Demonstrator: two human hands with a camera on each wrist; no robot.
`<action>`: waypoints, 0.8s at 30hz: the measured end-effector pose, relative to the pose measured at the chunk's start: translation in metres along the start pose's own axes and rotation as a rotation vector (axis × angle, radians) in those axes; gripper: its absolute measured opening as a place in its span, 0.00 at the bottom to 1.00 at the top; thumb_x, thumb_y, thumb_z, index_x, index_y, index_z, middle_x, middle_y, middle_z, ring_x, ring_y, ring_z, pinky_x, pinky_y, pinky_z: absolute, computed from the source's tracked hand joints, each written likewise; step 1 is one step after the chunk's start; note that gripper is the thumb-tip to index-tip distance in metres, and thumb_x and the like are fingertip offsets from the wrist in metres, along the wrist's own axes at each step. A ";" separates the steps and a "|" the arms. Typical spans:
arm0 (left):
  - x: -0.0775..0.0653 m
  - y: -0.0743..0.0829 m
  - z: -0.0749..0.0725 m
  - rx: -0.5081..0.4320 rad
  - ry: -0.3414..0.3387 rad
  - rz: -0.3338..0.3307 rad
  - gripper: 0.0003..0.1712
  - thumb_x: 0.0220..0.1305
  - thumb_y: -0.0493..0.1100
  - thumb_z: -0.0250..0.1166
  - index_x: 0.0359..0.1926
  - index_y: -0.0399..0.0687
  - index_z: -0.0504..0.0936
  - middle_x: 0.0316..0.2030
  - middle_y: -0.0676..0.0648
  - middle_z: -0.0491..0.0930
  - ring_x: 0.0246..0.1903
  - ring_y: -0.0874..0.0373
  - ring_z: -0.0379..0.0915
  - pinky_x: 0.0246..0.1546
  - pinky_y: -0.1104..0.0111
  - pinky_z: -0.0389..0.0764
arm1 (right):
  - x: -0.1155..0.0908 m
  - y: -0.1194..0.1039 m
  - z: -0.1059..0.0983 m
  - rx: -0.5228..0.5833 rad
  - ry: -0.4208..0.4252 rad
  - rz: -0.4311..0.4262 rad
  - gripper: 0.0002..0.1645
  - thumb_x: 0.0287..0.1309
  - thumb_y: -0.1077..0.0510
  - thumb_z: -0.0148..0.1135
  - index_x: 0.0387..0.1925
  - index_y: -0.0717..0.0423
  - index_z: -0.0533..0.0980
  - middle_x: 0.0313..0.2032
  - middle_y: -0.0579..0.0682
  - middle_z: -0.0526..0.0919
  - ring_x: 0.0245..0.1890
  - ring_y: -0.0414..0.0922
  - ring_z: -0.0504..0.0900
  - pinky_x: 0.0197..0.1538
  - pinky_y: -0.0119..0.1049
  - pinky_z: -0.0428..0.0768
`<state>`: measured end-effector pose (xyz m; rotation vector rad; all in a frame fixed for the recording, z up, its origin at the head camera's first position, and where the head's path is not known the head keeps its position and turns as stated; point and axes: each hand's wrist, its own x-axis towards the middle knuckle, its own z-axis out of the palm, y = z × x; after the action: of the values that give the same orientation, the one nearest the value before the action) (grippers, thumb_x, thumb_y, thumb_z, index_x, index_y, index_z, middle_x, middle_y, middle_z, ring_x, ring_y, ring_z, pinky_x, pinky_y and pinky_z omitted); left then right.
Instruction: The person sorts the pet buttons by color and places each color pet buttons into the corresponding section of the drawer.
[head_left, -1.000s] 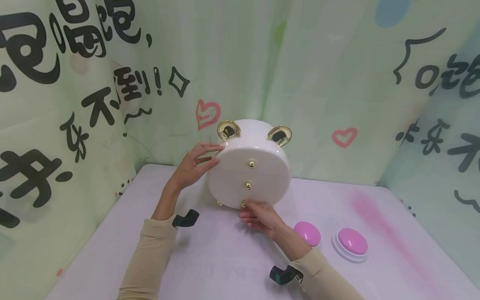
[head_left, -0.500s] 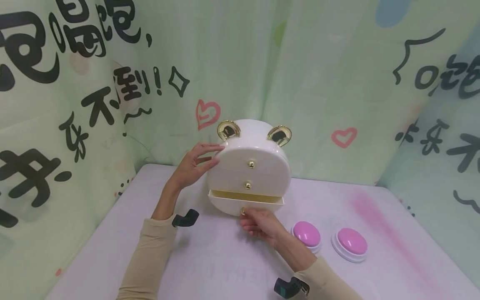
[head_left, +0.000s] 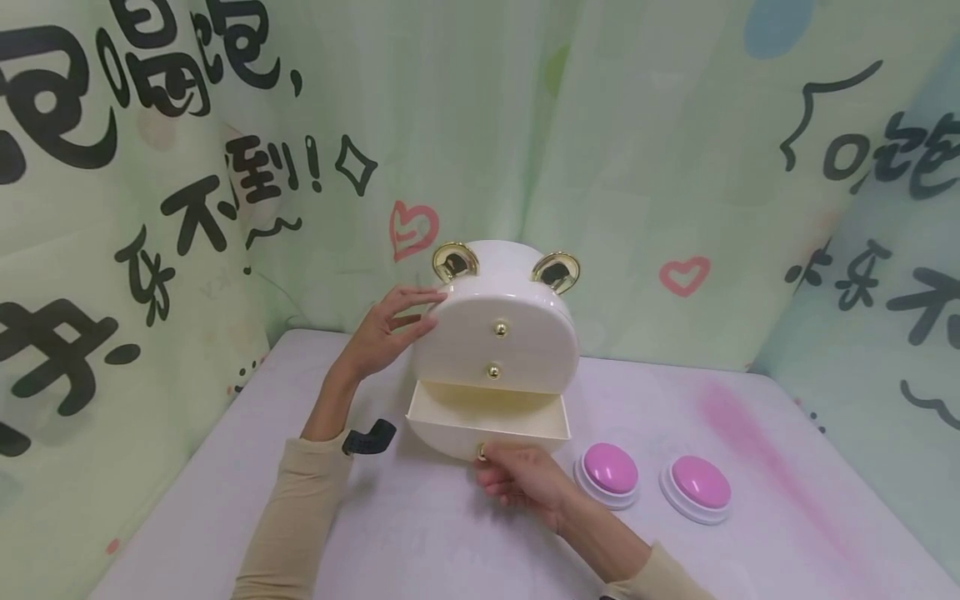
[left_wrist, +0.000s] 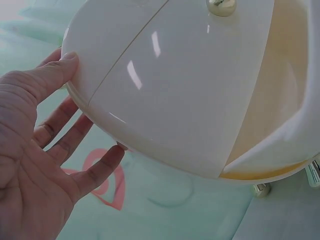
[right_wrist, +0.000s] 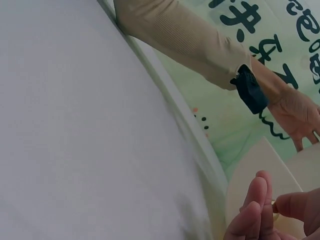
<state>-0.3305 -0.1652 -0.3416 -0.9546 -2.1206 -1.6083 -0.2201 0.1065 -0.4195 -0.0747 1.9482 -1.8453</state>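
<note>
A glossy white rounded storage box (head_left: 459,350) with gold-rimmed ears stands on the table in the head view. Its lowest drawer (head_left: 450,435) is pulled well out and its pale inside shows nothing in it. My right hand (head_left: 528,479) pinches that drawer's small gold knob (head_left: 482,452) between thumb and fingers; in the right wrist view the fingertips partly cover this knob (right_wrist: 274,212). Spread fingers of my left hand (head_left: 386,332) rest against the box's upper left side. In the left wrist view its thumb touches the front edge.
Two pink domed push buttons on white bases, a nearer one (head_left: 611,468) and a farther one (head_left: 701,483), sit right of the box. The two upper drawers, with gold knobs (head_left: 500,329), are closed. A printed curtain (head_left: 622,167) hangs behind the white table (head_left: 405,542).
The bottom drawer was closed a second ago and has slid out toward me. My right hand moved nearer with its knob. The left hand stayed against the box.
</note>
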 end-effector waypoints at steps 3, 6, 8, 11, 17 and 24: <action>0.000 0.000 0.000 -0.001 -0.002 -0.001 0.22 0.70 0.33 0.65 0.64 0.40 0.80 0.62 0.43 0.74 0.65 0.50 0.68 0.64 0.50 0.77 | -0.006 0.002 0.003 -0.006 -0.005 -0.003 0.25 0.72 0.47 0.59 0.50 0.67 0.83 0.24 0.41 0.87 0.25 0.34 0.83 0.29 0.26 0.77; 0.000 -0.001 0.000 0.005 -0.001 -0.003 0.22 0.70 0.33 0.65 0.64 0.40 0.80 0.62 0.43 0.74 0.65 0.50 0.68 0.64 0.49 0.77 | -0.012 0.003 0.005 -0.010 -0.006 -0.002 0.25 0.72 0.47 0.60 0.49 0.68 0.83 0.24 0.41 0.87 0.25 0.33 0.82 0.29 0.26 0.76; 0.001 -0.001 0.000 0.010 -0.001 -0.003 0.22 0.70 0.33 0.65 0.64 0.40 0.80 0.62 0.43 0.74 0.65 0.49 0.69 0.63 0.48 0.77 | -0.015 0.003 0.007 -0.015 -0.001 0.000 0.25 0.71 0.47 0.61 0.49 0.68 0.83 0.24 0.41 0.87 0.24 0.33 0.82 0.29 0.26 0.75; 0.001 -0.001 0.000 0.014 -0.002 0.000 0.22 0.70 0.33 0.65 0.64 0.40 0.80 0.62 0.43 0.74 0.65 0.49 0.69 0.63 0.49 0.77 | -0.019 0.005 0.008 -0.012 0.001 0.004 0.26 0.71 0.47 0.61 0.49 0.68 0.83 0.24 0.41 0.87 0.24 0.33 0.82 0.29 0.26 0.75; 0.001 0.000 0.000 0.014 0.002 -0.002 0.22 0.70 0.33 0.65 0.64 0.41 0.80 0.62 0.43 0.74 0.65 0.49 0.68 0.63 0.49 0.77 | -0.023 0.008 0.008 0.002 -0.015 -0.008 0.27 0.72 0.46 0.60 0.50 0.69 0.82 0.24 0.41 0.87 0.24 0.33 0.82 0.28 0.25 0.75; -0.001 0.000 0.000 0.017 0.002 -0.018 0.22 0.71 0.34 0.65 0.64 0.41 0.80 0.63 0.43 0.74 0.66 0.49 0.68 0.64 0.47 0.76 | -0.024 0.010 0.008 -0.007 -0.022 -0.011 0.29 0.72 0.46 0.59 0.51 0.71 0.81 0.24 0.42 0.87 0.24 0.34 0.82 0.27 0.27 0.75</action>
<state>-0.3304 -0.1654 -0.3423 -0.9309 -2.1443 -1.5966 -0.1930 0.1081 -0.4219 -0.1077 1.9429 -1.8370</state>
